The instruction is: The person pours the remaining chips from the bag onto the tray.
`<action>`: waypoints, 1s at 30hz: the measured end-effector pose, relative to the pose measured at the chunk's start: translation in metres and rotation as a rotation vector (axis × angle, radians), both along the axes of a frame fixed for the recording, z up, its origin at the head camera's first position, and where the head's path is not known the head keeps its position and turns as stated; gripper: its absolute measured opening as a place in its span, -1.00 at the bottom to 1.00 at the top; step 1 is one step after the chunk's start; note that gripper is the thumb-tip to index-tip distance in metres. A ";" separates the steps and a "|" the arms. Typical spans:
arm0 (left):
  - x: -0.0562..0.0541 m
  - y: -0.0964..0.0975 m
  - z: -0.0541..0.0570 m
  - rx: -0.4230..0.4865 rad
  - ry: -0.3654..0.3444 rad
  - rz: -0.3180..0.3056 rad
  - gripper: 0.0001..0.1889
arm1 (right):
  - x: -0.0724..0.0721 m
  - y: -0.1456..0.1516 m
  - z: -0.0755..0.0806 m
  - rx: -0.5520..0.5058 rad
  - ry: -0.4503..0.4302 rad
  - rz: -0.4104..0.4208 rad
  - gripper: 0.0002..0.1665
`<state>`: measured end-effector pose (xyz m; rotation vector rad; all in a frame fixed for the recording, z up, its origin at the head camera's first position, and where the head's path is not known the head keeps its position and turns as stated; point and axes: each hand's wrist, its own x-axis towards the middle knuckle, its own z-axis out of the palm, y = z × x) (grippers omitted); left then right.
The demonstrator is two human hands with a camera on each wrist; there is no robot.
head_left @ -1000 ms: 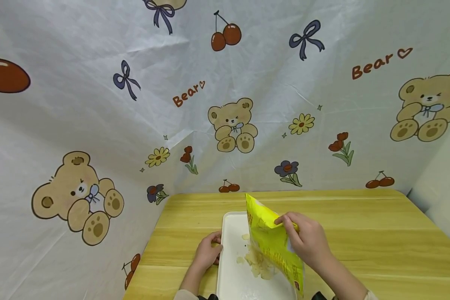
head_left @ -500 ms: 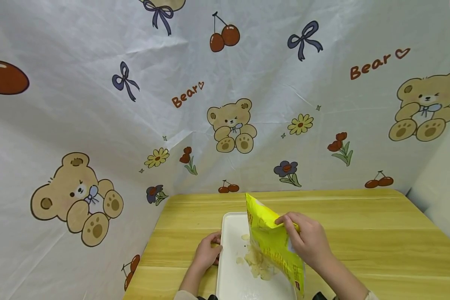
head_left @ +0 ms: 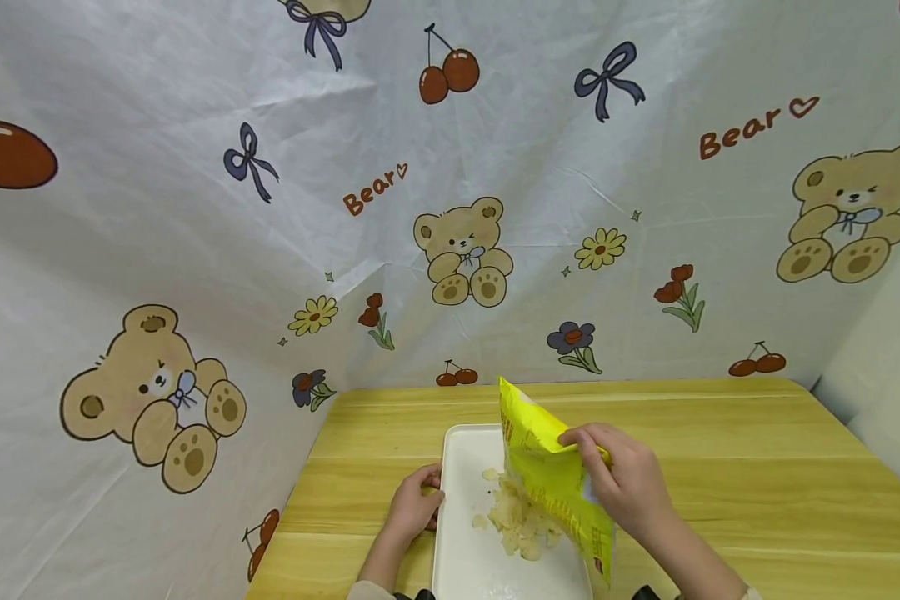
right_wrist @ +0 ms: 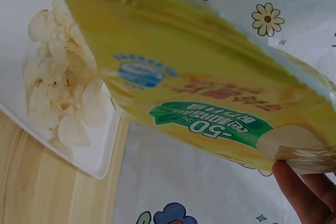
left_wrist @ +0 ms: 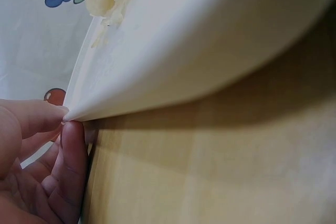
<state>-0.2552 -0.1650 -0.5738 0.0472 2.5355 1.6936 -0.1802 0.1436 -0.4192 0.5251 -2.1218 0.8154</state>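
A yellow chip bag (head_left: 555, 475) is tilted over the white tray (head_left: 465, 458), gripped by my right hand (head_left: 630, 475) at its upper right side. In the right wrist view the bag (right_wrist: 173, 77) shows green and blue print, with my thumb (right_wrist: 296, 192) against its edge. Below it a pile of potato chips (head_left: 521, 521) lies on the tray, partly hidden by the bag. My left hand (head_left: 417, 502) holds the tray's left rim. The left wrist view has thumb and finger pinching that rim (left_wrist: 79, 106).
The tray stands on a wooden table (head_left: 757, 483). Behind and to the left hangs a white cloth (head_left: 270, 242) printed with bears, cherries and flowers. A pale surface (head_left: 885, 383) borders the table at the right.
My right hand and the chip bag have shifted slightly to the right, showing more of the chip pile. The left hand and the tray stay in place.
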 end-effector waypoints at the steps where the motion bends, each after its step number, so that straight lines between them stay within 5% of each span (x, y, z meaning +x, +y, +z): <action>1: 0.000 0.000 0.000 0.000 0.001 0.001 -0.48 | 0.000 0.001 0.000 -0.003 0.006 0.001 -0.73; 30: 0.003 0.000 0.002 -0.006 -0.005 -0.001 -0.48 | -0.001 0.037 -0.017 0.100 0.114 -0.070 -0.85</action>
